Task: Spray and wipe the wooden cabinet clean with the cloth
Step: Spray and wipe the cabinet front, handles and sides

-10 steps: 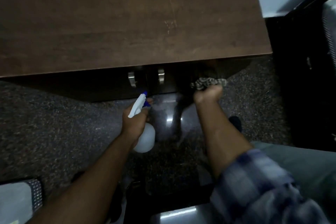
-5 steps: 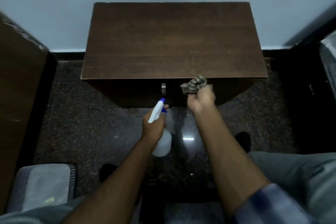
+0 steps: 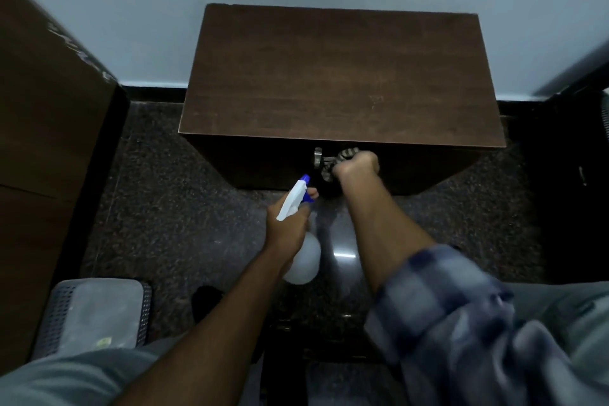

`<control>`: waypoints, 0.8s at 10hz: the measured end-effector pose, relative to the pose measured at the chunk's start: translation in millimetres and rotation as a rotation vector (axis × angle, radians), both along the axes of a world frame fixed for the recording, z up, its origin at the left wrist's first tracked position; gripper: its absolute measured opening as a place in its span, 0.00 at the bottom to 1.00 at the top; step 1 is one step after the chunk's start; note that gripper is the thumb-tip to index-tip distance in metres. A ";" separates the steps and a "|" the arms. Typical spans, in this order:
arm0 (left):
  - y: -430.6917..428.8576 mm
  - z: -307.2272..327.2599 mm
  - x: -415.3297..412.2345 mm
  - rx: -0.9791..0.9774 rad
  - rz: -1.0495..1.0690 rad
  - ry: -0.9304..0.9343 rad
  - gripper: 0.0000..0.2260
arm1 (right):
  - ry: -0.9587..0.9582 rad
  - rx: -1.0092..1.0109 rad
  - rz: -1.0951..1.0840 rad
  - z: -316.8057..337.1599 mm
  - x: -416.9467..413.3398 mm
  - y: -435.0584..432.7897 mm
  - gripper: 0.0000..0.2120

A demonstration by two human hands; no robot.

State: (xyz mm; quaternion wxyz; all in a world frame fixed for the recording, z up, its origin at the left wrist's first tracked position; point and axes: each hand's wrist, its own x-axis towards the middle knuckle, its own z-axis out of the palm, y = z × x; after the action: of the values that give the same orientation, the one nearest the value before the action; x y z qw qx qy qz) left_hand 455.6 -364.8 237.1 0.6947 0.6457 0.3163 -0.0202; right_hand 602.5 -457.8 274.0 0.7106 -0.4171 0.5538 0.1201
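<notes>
A dark brown wooden cabinet (image 3: 336, 76) stands against the pale wall, seen from above. A metal handle (image 3: 317, 156) shows on its shadowed front. My right hand (image 3: 357, 167) grips a bunched striped cloth (image 3: 342, 158) pressed against the cabinet front, just right of the handle. My left hand (image 3: 288, 227) holds a white spray bottle (image 3: 301, 257) with a blue nozzle, aimed toward the cabinet front from a short distance below it.
A tall brown furniture panel (image 3: 43, 128) rises at the left. A grey perforated basket (image 3: 95, 316) sits on the dark speckled floor (image 3: 171, 208) at the lower left. Dark furniture (image 3: 573, 191) flanks the cabinet on the right.
The view has pulled back and up, so the whole cabinet top shows. My right hand with the cloth has shifted left along the front toward the handle. The spray bottle stays in my left hand.
</notes>
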 end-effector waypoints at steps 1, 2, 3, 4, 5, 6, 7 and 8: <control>-1.5 4.0 3.4 -0.018 -0.003 -0.014 0.20 | -0.234 -0.109 0.431 7.1 -30.1 -35.2 0.09; -1.2 4.3 12.9 -0.003 -0.027 -0.029 0.21 | -0.299 0.058 0.732 14.5 -52.3 -65.0 0.11; -6.9 4.7 17.2 0.015 -0.086 -0.016 0.21 | -0.469 -0.099 0.836 34.4 -59.4 -73.7 0.12; -15.3 7.0 22.2 -0.005 -0.133 0.006 0.19 | -0.374 0.119 0.532 27.6 -38.6 -70.7 0.06; -18.2 7.5 23.4 -0.036 -0.094 0.051 0.17 | -0.327 0.394 -0.035 20.1 -35.8 -82.4 0.22; -15.0 8.1 20.4 -0.018 -0.014 0.092 0.19 | -0.431 0.378 -0.088 7.5 -62.0 -85.2 0.17; -6.5 10.5 19.7 0.008 0.018 0.076 0.22 | -0.375 0.367 -0.116 -11.0 -80.7 -53.7 0.17; 3.0 16.6 24.3 0.064 -0.019 0.057 0.21 | -0.187 0.353 -0.044 -30.8 -94.4 -14.8 0.19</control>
State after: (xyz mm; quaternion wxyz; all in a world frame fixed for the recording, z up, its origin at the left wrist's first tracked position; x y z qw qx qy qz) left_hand 479.8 -361.8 253.7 0.6643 0.6697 0.3302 -0.0354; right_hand 508.1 -472.6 243.2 0.8236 -0.2830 0.4646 0.1605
